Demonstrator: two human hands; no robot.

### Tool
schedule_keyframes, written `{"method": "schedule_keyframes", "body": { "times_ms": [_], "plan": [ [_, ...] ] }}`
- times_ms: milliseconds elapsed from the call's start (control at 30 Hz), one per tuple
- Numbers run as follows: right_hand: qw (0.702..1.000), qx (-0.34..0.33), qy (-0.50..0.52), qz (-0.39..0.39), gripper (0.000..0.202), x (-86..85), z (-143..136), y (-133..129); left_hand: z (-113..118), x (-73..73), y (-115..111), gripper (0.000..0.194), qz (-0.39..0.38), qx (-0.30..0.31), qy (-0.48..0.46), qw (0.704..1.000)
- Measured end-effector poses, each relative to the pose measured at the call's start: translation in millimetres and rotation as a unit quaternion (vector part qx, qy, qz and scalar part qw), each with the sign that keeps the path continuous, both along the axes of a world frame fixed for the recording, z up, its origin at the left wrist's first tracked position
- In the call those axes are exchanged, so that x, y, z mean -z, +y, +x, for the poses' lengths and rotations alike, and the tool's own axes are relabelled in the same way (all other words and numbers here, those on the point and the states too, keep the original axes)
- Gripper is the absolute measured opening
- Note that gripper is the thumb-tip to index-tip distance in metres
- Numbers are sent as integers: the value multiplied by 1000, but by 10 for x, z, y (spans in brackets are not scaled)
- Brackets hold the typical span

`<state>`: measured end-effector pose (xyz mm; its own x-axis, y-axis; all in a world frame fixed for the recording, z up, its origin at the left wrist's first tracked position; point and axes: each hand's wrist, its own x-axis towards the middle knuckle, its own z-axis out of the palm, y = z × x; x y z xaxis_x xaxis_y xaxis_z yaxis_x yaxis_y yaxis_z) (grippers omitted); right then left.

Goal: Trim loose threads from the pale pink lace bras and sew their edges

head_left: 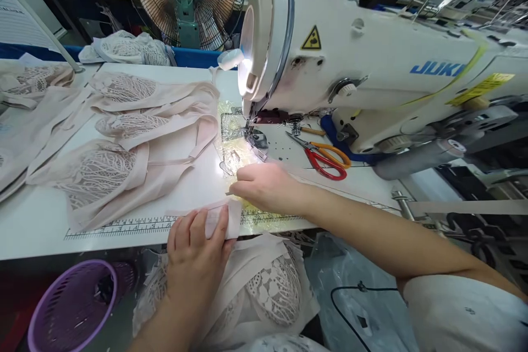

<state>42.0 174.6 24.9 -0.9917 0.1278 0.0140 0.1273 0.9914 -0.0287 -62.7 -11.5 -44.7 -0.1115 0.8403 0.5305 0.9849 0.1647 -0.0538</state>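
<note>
My left hand (198,242) is at the table's front edge, its fingers on top of a pale pink fabric band (233,217) and its thumb near the band's lower edge. The band appears to belong to the lace bra (274,286) draped below the table edge. My right hand (266,187) is closed in a pinch just in front of the sewing machine's needle area (251,129). A thin, metal-looking tip pokes out by its fingertips; the rest is hidden in the hand. Several pale pink lace bras (109,168) lie on the table to the left.
Red- and orange-handled scissors (324,159) lie beneath the white sewing machine (371,60). A printed ruler (136,226) runs along the front edge. A purple basket (72,308) stands below left, a fan (185,0) behind the table.
</note>
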Motion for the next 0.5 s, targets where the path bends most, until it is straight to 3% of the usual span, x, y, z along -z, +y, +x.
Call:
{"method": "schedule_keyframes", "body": {
  "times_ms": [167,300,500],
  "plan": [
    [1000,7,-1,-22,26,62,-178,-131,45,-4,-59,44,-18,16,11,1000],
    [999,-39,-22,-5,17,36,-282,-259,99,-6,-157,45,-30,20,-9,999],
    [996,-65,-57,24,19,13,-366,-444,80,51,-234,42,7,32,-38,999]
  ]
}}
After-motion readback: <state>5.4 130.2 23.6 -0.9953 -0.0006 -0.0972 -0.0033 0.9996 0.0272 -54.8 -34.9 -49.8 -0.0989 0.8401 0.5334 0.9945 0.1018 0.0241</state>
